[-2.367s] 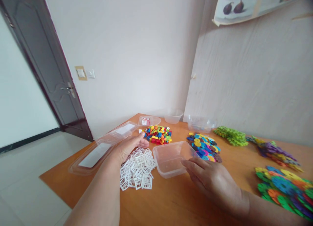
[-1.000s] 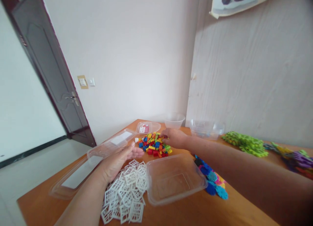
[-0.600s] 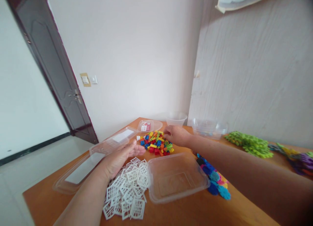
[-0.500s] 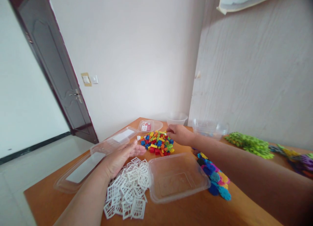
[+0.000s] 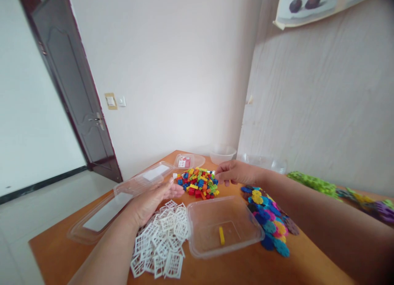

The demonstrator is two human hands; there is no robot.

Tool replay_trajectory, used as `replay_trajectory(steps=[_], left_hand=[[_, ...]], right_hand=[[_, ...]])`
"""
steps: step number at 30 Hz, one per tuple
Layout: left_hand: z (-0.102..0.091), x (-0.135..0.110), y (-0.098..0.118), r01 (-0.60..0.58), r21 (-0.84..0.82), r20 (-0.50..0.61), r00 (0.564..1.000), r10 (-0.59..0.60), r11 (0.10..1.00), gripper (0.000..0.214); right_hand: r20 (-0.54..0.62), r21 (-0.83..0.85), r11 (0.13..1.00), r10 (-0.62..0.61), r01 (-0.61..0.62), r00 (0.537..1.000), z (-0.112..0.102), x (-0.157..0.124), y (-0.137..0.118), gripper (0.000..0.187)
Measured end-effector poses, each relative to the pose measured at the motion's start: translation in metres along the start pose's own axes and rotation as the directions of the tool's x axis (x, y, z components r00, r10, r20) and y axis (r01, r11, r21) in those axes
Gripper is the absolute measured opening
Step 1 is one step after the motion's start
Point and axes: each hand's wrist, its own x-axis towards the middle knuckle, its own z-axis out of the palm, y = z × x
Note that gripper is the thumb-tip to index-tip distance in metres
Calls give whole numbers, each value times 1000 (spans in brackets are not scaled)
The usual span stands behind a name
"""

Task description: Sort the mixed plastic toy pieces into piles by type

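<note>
My left hand (image 5: 155, 198) is held on edge with its fingers stretched out, above a heap of white plastic lattice pieces (image 5: 163, 240) and holding nothing. My right hand (image 5: 235, 173) reaches over the table to the right edge of a pile of small coloured bricks (image 5: 198, 182). Its thumb and fingers are pinched together, and I cannot see what they hold, if anything. Between my arms stands a clear plastic container (image 5: 197, 211) with one yellow brick (image 5: 221, 235) lying in it.
A heap of coloured flower-shaped discs (image 5: 271, 223) lies right of the container. Clear lids (image 5: 123, 196) lie to the left and clear tubs (image 5: 221, 153) at the back. Green pieces (image 5: 314, 184) and more coloured pieces lie far right. The table (image 5: 61, 252) ends at left, with a door beyond.
A yellow brick now lies in the clear container, which was empty before. My right hand has drawn back a little to the right of the brick pile. My left hand has hardly moved.
</note>
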Motion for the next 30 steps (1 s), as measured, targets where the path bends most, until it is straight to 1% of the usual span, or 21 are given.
replay_trajectory(steps=[2, 3, 5, 7, 9, 11, 16, 19, 22, 23, 25, 27, 29, 30], left_hand=[[1, 0, 1, -5, 2, 1, 1000, 5, 1000, 55], [1, -1, 1, -8, 1, 0, 1000, 8, 1000, 56], [1, 0, 1, -11, -1, -1, 1000, 11, 1000, 56], [1, 0, 0, -10, -5, -6, 1000, 9, 1000, 57], [1, 1, -1, -4, -8, -9, 1000, 4, 1000, 58], [0, 1, -1, -3, -9, -9, 1000, 3, 1000, 58], [1, 0, 2, 6, -14, -3, 1000, -6, 1000, 56], [1, 0, 3, 15, -23, -7, 1000, -16, 1000, 56], [0, 1, 1, 9, -27, -1, 1000, -9, 1000, 57], [0, 1, -1, 7, -29, 1, 1000, -7, 1000, 57], [0, 2, -2, 7, -34, 1, 1000, -7, 999, 58], [-1, 3, -4, 10, -36, 1, 1000, -10, 999, 58], [0, 3, -4, 12, -35, 0, 1000, -12, 999, 58], [0, 3, -4, 11, -35, 0, 1000, -11, 999, 58]], right_hand=[[-65, -171, 985, -7, -4, 998, 8, 14, 8, 17], [-89, -269, 963, -25, 0, 996, 12, 20, 11, 16], [-108, -431, 902, -68, 15, 992, 20, 28, 15, 18], [-103, -514, 857, -97, 31, 990, 26, 32, 17, 23], [-84, -536, 843, -104, 43, 991, 29, 34, 18, 26], [-83, -537, 842, -105, 44, 991, 30, 34, 20, 25], [-121, -513, 858, -84, 10, 989, 31, 35, 23, 18], [-157, -503, 865, -94, 3, 983, 31, 34, 22, 17], [-198, -441, 897, -94, -3, 976, 27, 30, 18, 16], [-213, -385, 923, -74, -14, 974, 24, 27, 16, 14], [-217, -216, 976, -24, -24, 976, 19, 19, 8, 12], [-153, -12, 1000, -5, 3, 988, 14, 6, -2, 15], [-30, 160, 987, -20, 24, 999, 8, -8, -13, 21], [27, 217, 976, -25, 18, 999, 6, -13, -17, 25]])
